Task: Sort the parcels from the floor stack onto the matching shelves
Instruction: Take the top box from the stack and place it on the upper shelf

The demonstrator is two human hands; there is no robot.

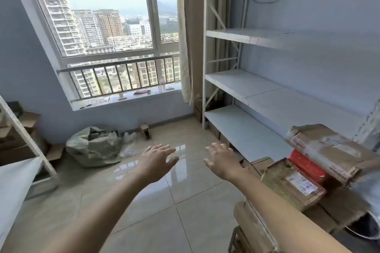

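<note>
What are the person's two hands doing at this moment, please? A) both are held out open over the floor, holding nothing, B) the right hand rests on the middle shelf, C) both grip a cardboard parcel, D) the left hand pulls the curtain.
A: the left hand and the right hand are stretched forward with fingers spread above the tiled floor, and the cardboard parcels lie untouched to the right.

Blue walls [24, 68], daylit window [107, 16], glossy tile floor [164, 222].

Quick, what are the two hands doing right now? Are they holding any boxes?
Left hand: open, fingers spread, holding nothing.
Right hand: open, fingers spread, holding nothing.
</note>
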